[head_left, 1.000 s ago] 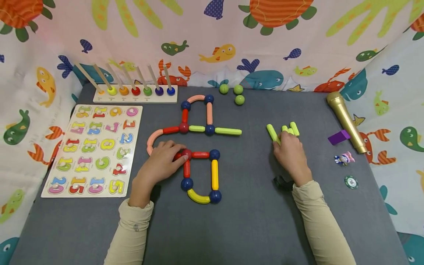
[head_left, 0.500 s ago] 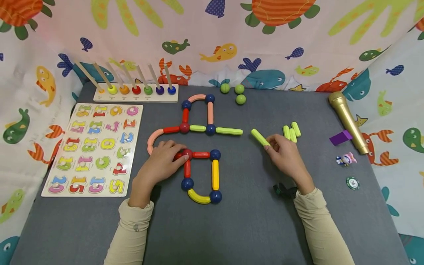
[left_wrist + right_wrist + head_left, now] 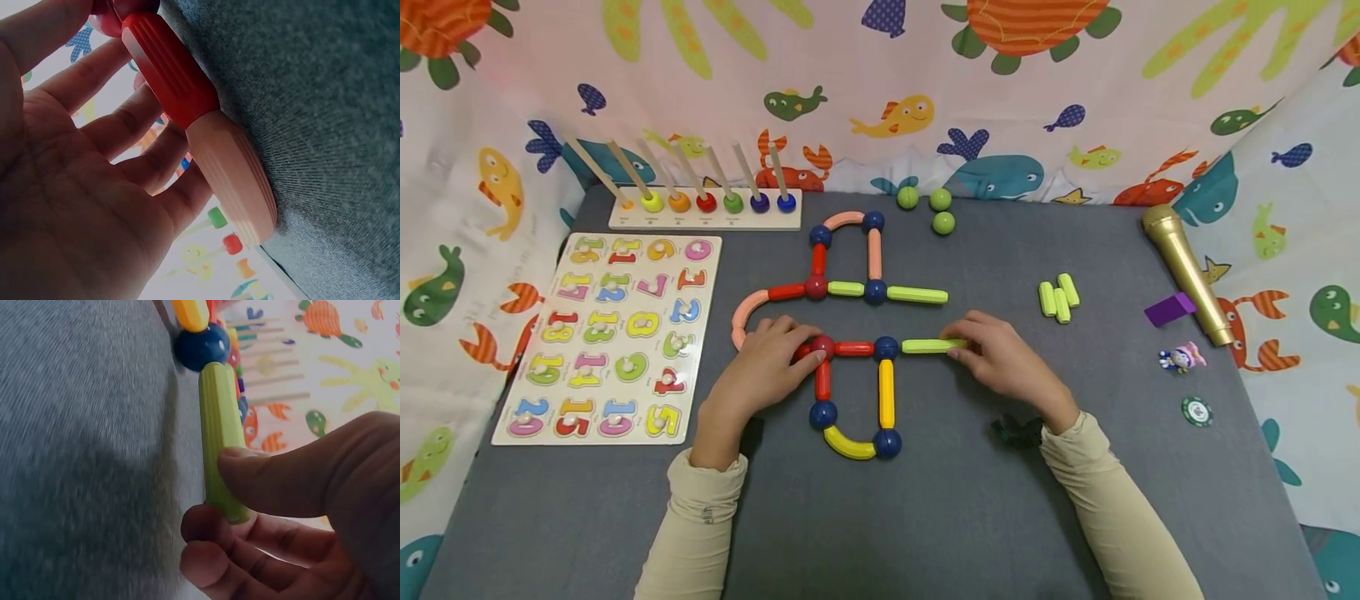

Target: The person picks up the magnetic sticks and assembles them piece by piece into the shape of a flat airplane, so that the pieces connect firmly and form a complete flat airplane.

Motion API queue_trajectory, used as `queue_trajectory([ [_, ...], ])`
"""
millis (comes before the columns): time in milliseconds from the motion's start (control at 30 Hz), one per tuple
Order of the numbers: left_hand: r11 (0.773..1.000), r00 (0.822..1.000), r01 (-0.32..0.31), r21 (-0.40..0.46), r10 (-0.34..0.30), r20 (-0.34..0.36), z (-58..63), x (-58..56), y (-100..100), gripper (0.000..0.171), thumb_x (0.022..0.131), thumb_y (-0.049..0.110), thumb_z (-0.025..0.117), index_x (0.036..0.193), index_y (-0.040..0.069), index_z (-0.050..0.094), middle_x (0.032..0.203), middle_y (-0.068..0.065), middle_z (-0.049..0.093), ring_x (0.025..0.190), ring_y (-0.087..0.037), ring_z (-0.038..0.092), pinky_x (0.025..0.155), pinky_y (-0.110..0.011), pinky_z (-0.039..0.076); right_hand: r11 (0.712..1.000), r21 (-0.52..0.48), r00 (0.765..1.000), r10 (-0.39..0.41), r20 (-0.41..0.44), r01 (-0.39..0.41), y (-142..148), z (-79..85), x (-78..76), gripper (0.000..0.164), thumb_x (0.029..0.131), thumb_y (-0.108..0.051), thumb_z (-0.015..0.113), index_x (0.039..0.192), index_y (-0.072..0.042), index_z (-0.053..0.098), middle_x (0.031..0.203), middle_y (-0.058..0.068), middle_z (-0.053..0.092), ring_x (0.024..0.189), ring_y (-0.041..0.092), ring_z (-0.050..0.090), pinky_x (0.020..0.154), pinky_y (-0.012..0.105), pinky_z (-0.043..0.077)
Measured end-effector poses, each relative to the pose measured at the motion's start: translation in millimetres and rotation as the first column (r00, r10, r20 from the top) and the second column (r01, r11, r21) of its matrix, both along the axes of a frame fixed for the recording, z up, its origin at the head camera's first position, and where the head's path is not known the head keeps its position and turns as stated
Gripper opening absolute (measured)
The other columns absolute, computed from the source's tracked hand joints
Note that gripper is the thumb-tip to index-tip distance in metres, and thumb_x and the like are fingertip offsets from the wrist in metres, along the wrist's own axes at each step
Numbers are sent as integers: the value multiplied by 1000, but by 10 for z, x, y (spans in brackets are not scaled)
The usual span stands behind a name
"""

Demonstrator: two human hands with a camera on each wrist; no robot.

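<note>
My right hand (image 3: 1007, 362) pinches one end of a light green magnetic stick (image 3: 928, 346) between thumb and fingers. The stick's other end meets a blue ball (image 3: 203, 347), or nearly so. My left hand (image 3: 765, 367) holds the red ball (image 3: 823, 347) between thumb and index finger, partly covering a red stick (image 3: 172, 69) that joins a curved pink stick (image 3: 231, 175). These belong to one linked figure of balls and sticks, with a lower loop closed by a yellow stick (image 3: 887, 396) and a curved yellow stick (image 3: 848, 444). Above, another light green stick (image 3: 917, 295) points right.
Several short green sticks (image 3: 1062, 304) lie to the right. Green balls (image 3: 943, 222) sit at the back. A number puzzle board (image 3: 711, 333) and a peg board (image 3: 700, 221) stand left. A gold microphone (image 3: 1187, 275), purple block (image 3: 1169, 309), small figurine (image 3: 1181, 357) and chip (image 3: 1197, 412) line the right.
My right hand has picked the long green stick from the group on the right and carried it left to the lower blue ball, turning it level. My left hand has stayed put.
</note>
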State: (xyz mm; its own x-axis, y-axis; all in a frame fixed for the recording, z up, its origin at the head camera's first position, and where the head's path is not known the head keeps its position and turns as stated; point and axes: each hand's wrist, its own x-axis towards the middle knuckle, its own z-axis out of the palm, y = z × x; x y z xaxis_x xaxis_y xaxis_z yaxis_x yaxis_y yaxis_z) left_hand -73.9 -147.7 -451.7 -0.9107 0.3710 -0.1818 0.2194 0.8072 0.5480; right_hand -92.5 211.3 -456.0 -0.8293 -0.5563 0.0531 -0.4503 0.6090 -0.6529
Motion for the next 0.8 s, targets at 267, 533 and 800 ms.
queue_trajectory([
  [267, 1000, 1000, -5, -3, 5, 9, -4, -3, 4, 43, 107, 30, 67, 142, 5, 67, 133, -20, 63, 125, -42, 50, 106, -59, 42, 1000, 27, 999, -1, 41, 0, -27, 7, -88, 17, 101, -2, 74, 117, -4, 77, 104, 6, 68, 84, 19, 58, 73, 39, 51],
  [533, 1000, 1000, -9, -7, 9, -7, 6, 2, 8, 43, 107, 30, 68, 141, 5, 68, 131, -20, 63, 123, -42, 51, 105, -59, 42, 995, 47, 996, -89, 16, 88, 74, 196, -492, 19, 107, -9, 66, 118, 3, 75, 108, 15, 72, 94, 28, 67, 82, 48, 55],
  [800, 999, 1000, -5, -44, 5, 6, 4, -5, 44, 44, 108, 30, 66, 142, 3, 67, 132, -20, 63, 124, -42, 51, 107, -59, 42, 980, 90, 984, -180, 7, 179, -37, 193, -1230, 35, 108, -9, 60, 141, 3, 64, 139, 27, 56, 105, 39, 63, 91, 56, 51],
])
